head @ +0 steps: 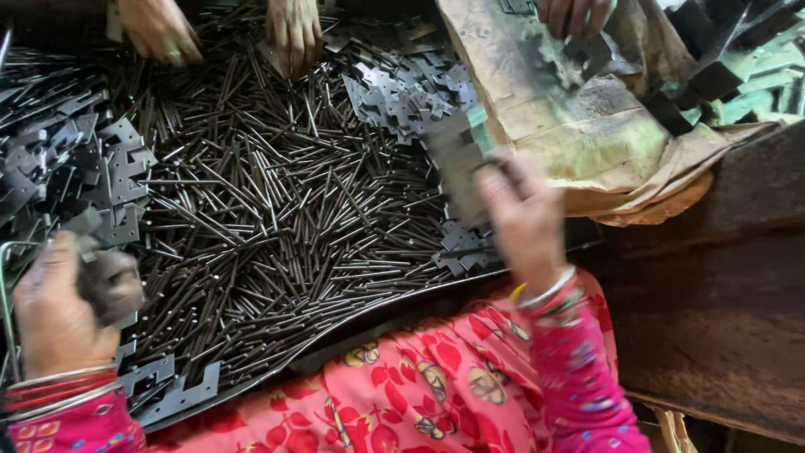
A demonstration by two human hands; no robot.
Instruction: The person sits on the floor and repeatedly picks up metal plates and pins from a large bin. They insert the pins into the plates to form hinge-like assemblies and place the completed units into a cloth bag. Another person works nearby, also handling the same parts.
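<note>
I look down on the big heap of thin dark steel pins [277, 218], which covers most of the tabletop and serves me as landmark. To the right of the heap lies a wide sheet of brown stained paper [587, 143], crumpled at its lower edge, and beyond it, far right, a stack of dark and greenish metal blocks [746, 75]. To the left of the heap sits a pile of flat grey notched metal plates [92, 176]; a smaller pile of the same plates [411, 88] lies at the heap's upper right.

At the heap's lower left, my left hand [59, 315] has its grip closed around a small bunch of grey metal plates [109, 281]. At the heap's right edge, my right hand [524, 214] holds a flat grey metal plate [457, 164] raised above the pins; the plate is blurred, and the fingers are clamped on its lower end.

At the far side of the heap, two hands of another person [159, 29] touch the pins, and a third hand [574, 13] rests on the brown paper.
</note>
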